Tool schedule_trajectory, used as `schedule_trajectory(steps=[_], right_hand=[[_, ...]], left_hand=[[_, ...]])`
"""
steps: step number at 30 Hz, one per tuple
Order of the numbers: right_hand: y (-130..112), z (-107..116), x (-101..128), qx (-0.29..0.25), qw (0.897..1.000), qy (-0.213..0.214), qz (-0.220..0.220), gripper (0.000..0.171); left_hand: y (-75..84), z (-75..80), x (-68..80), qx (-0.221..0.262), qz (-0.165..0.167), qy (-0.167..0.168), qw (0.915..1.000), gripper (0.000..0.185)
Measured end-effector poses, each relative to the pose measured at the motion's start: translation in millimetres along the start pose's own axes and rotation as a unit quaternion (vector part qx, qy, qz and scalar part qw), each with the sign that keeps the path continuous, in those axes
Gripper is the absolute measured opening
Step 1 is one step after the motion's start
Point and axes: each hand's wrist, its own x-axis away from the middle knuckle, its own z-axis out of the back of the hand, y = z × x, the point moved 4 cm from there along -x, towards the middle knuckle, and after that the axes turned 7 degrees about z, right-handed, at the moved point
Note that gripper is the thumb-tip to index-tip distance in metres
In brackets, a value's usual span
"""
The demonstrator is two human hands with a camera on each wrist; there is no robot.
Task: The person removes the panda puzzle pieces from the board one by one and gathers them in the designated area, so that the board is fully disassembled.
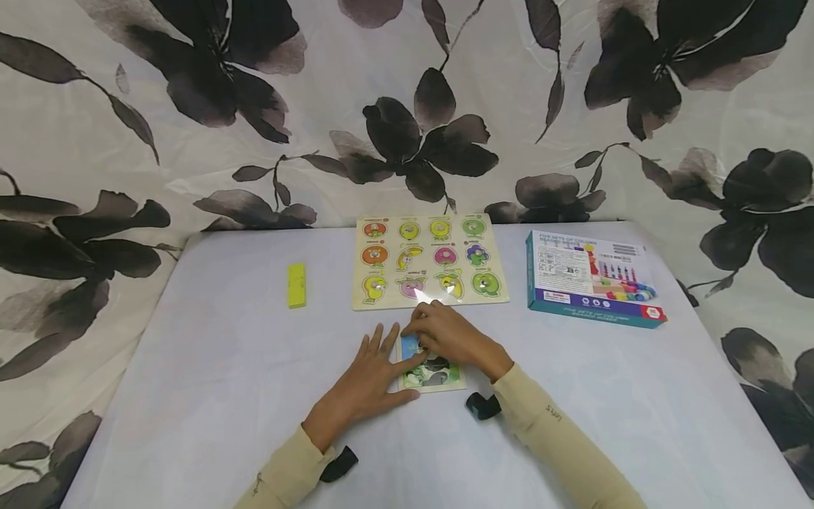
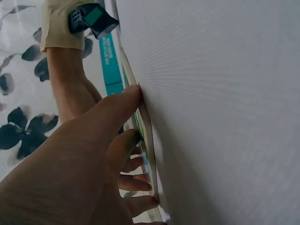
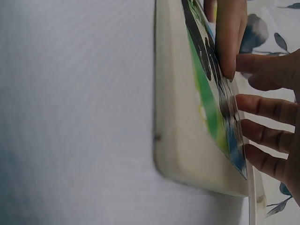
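A small picture puzzle board (image 1: pixel 439 378) lies flat on the white table (image 1: pixel 222 367) in front of me. My left hand (image 1: pixel 372 378) lies flat beside it with its fingers spread, and the thumb (image 2: pixel 117 108) touches the board's left edge (image 2: pixel 147 136). My right hand (image 1: pixel 448 336) rests over the board's far part. Its fingers (image 3: pixel 265 108) are fairly straight and lie on the picture face (image 3: pixel 211 112), near a blue patch (image 1: pixel 410 346). Neither hand lifts anything.
A larger wooden fruit puzzle (image 1: pixel 429 261) with pegs lies behind the hands. A yellow block (image 1: pixel 296 285) sits to the left and a teal box (image 1: pixel 591 279) to the right. Flowered cloth (image 1: pixel 407 106) hangs behind the table.
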Motion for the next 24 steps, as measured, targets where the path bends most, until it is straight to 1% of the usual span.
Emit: schedule_trajectory(steps=[5, 12, 18, 24], right_hand=[[1.9, -0.2, -0.3, -0.009, 1.0, 0.003, -0.001, 0.027], [3.9, -1.5, -1.2, -0.021, 1.0, 0.015, -0.003, 0.03], [4.4, -2.2, -1.6, -0.029, 0.999, 0.017, -0.002, 0.03], [3.8, -1.8, -1.4, -0.068, 0.997, 0.023, -0.002, 0.029]], left_hand=[[0.4, -0.6, 0.2, 0.001, -0.003, 0.0, 1.0, 0.059], [-0.4, 0.1, -0.2, -0.006, -0.004, 0.008, 0.9999, 0.059], [-0.7, -0.3, -0.6, -0.011, -0.007, 0.016, 0.9998, 0.059], [-1.3, -0.9, 0.0, -0.006, -0.005, 0.012, 0.9999, 0.06]])
